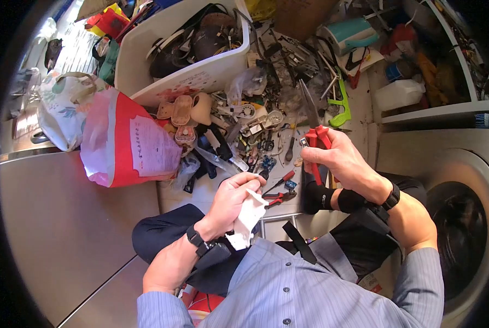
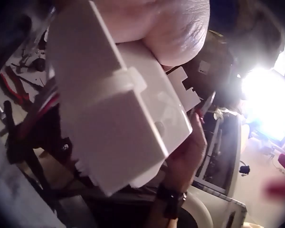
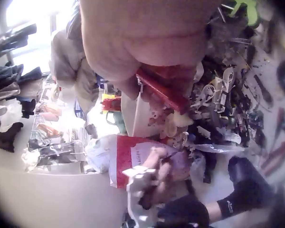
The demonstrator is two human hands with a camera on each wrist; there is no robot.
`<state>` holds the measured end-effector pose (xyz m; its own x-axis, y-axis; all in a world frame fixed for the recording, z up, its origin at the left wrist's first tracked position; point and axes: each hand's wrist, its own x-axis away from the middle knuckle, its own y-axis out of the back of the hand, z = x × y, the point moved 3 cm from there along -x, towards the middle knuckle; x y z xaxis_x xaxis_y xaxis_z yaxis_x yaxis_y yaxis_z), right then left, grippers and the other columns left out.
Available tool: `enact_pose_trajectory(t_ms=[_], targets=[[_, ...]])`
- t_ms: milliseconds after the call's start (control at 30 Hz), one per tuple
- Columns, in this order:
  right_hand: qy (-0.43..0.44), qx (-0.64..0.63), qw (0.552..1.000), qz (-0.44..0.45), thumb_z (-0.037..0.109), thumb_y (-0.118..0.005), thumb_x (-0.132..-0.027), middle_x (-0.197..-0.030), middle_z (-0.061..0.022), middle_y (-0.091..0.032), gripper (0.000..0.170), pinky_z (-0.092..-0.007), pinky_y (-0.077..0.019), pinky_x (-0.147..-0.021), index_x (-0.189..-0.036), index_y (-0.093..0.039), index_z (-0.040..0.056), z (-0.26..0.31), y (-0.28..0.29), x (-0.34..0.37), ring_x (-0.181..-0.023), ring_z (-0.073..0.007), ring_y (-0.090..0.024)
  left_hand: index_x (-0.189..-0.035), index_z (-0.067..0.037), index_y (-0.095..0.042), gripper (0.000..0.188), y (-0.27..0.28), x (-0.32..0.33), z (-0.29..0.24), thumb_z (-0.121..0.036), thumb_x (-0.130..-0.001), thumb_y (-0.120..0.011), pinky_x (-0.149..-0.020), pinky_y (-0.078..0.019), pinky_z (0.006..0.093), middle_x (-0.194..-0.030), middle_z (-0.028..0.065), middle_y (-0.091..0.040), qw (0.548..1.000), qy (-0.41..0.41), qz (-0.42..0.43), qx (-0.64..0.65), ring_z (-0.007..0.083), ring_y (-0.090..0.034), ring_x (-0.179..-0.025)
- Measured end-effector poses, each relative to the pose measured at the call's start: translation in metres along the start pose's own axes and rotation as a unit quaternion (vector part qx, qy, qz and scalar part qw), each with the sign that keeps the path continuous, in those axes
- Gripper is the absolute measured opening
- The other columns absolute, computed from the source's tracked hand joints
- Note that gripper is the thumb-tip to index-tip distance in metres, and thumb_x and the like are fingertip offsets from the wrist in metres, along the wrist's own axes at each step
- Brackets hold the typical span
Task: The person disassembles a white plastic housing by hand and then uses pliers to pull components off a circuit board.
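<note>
Largest first: the washing machine (image 1: 447,145), rounded and grey-white, stands to the right of the white plastic tub (image 1: 201,75), nearer my body. A glossy red, white and pink bag (image 1: 123,147) slumps by the tub's near left side.

Just nearer me than the tub, my left hand (image 1: 231,205) pinches a white piece (image 1: 250,216), its fingers curled round the upper end. It is smooth, stiff-looking plastic, angular, with flat walls and notched edges. Its long axis slopes from those fingers down toward my lap, so the piece lies left of my right hand (image 1: 348,158) and nearer my body; my left hand is the nearer of the 2.

To the tub's right and nearer me, my right hand grips pliers (image 1: 311,109) by their smooth red handles, the long tapered metal jaws pointing away from me. A small shiny part (image 1: 304,142) sits by that thumb.
</note>
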<state>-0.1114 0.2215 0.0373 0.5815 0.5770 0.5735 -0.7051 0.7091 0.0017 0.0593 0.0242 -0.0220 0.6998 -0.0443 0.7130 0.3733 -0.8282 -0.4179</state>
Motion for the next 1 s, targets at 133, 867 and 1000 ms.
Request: enact_pose_trajectory(t_ms=[133,867,1000], targets=[[0.018,-0.001,1.000,-0.009,0.017,-0.073,-0.090,-0.082,-0.0029,-0.066,0.023,-0.0276,-0.0509,-0.068,-0.101,-0.061,0.0005,-0.001,-0.005,-0.006,-0.073,-0.0105,-0.063,-0.105,-0.002,-0.069,0.015,0.015,-0.034,0.005,-0.016,-0.102,-0.062,-0.053,-0.0490,0.0238,-0.081,0.0018,-0.069,0.996,-0.022,-0.040,-0.077,0.0084,-0.064,-0.063],[-0.016,-0.019,0.988,0.151,0.017,-0.083,-0.083,-0.093,-0.0047,-0.071,0.039,-0.0272,-0.0511,-0.077,-0.113,-0.066,-0.0012,0.005,-0.015,0.002,-0.086,-0.0092,-0.061,-0.098,-0.002,-0.070,0.028,-0.046,-0.013,-0.052,-0.030,-0.102,-0.066,-0.065,-0.0473,0.0253,-0.083,-0.0035,-0.065,0.952,-0.127,0.081,-0.265,0.0042,-0.056,-0.074],[0.007,0.047,0.986,0.162,0.015,-0.082,-0.084,-0.091,-0.0051,-0.071,0.036,-0.0282,-0.0523,-0.070,-0.111,-0.064,-0.0013,0.008,-0.014,0.005,-0.078,-0.0104,-0.062,-0.098,-0.002,-0.071,0.025,-0.057,-0.001,-0.056,-0.027,-0.102,-0.065,-0.067,-0.0474,0.0243,-0.083,-0.0034,-0.066,0.951,-0.127,0.098,-0.264,0.0036,-0.057,-0.075]])
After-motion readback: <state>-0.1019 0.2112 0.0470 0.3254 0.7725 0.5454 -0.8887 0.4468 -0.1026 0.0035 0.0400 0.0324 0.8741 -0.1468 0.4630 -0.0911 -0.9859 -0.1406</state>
